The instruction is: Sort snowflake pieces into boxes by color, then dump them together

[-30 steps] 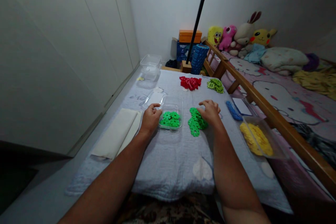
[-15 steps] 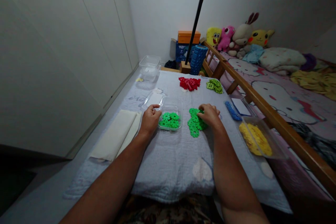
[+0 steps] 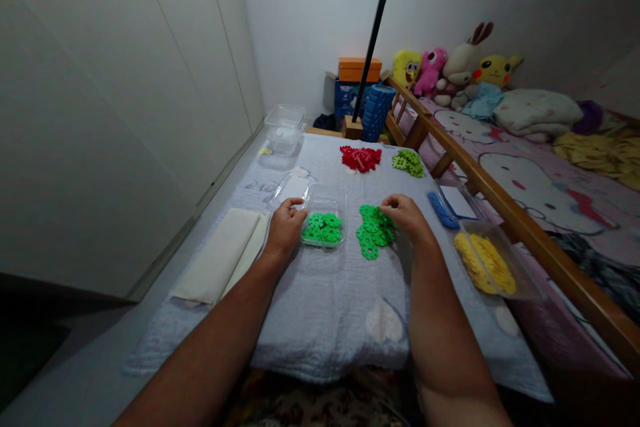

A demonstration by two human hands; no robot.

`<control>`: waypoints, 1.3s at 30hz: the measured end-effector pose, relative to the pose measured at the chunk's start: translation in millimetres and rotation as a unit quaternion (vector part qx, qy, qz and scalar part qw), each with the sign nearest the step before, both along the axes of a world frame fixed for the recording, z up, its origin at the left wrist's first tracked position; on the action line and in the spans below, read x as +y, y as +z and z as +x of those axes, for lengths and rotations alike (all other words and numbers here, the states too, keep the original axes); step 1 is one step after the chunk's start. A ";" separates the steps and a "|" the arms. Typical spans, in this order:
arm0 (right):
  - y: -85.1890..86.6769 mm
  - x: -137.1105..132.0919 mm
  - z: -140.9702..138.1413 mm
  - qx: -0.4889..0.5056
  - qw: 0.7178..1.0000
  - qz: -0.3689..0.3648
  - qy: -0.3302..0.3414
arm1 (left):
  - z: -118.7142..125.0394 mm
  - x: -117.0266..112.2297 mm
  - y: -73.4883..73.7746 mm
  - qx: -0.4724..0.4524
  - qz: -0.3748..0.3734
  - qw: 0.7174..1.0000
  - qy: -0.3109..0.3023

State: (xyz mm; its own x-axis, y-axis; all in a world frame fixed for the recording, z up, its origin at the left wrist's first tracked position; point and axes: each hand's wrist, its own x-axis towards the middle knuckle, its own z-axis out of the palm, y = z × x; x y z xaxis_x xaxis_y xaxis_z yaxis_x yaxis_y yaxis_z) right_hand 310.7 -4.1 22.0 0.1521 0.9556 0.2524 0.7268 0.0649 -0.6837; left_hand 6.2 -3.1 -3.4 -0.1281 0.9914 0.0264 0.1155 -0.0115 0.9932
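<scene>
My left hand [image 3: 285, 227] grips the left rim of a clear plastic box [image 3: 326, 197] that holds several bright green flower-shaped discs [image 3: 323, 227]. Just right of the box lies a loose pile of the same green discs [image 3: 371, 235] on the pale quilted mat [image 3: 325, 293]. My right hand [image 3: 406, 215] rests at the pile's upper right edge, fingers curled down onto the discs in a pinch; whether a disc is between the fingertips is hidden.
Red discs [image 3: 360, 157] and light green discs [image 3: 409, 163] lie farther back. A box of yellow discs [image 3: 484, 263] and blue discs [image 3: 441, 209] sit right, beside a wooden bed rail [image 3: 505, 207]. Folded cloth [image 3: 220, 253] lies left; clear tub [image 3: 285, 125] behind; a black pole [image 3: 375, 33].
My right hand has shifted slightly right and back along the green pile's edge. My left hand stays on the box.
</scene>
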 end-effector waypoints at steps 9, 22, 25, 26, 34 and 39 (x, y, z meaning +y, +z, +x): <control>25.1 -9.5 -72.6 0.165 0.979 0.044 0.115 | -0.7 2.1 -3.8 -0.003 -0.001 1.000 -0.004; 11.3 -13.4 -133.8 -0.181 0.969 -0.023 0.165 | 0.3 1.3 -0.5 -0.004 -0.003 1.000 -0.006; 13.5 -14.3 -132.2 -0.174 0.971 -0.020 0.160 | 0.1 2.0 -1.4 -0.008 -0.008 1.000 -0.011; 15.2 -14.5 -129.2 -0.165 0.974 -0.015 0.155 | 0.1 2.0 -1.4 -0.011 -0.010 1.000 -0.012; 20.6 -7.2 -51.3 -0.198 0.978 -0.047 -0.044 | 0.4 0.0 0.2 0.002 -0.004 1.000 -0.004; 7.9 -5.1 -19.7 -0.257 0.951 -0.155 -0.077 | 0.8 0.2 0.2 0.002 -0.001 1.000 -0.002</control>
State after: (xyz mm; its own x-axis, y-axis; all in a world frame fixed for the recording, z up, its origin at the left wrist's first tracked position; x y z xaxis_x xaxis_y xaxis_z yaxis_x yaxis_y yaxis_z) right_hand 291.0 -9.2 29.9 0.2289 0.9726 0.0418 0.9547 -0.2159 -0.2049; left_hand 7.0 -3.0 -3.2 -0.1249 0.9918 0.0254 0.1186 -0.0104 0.9929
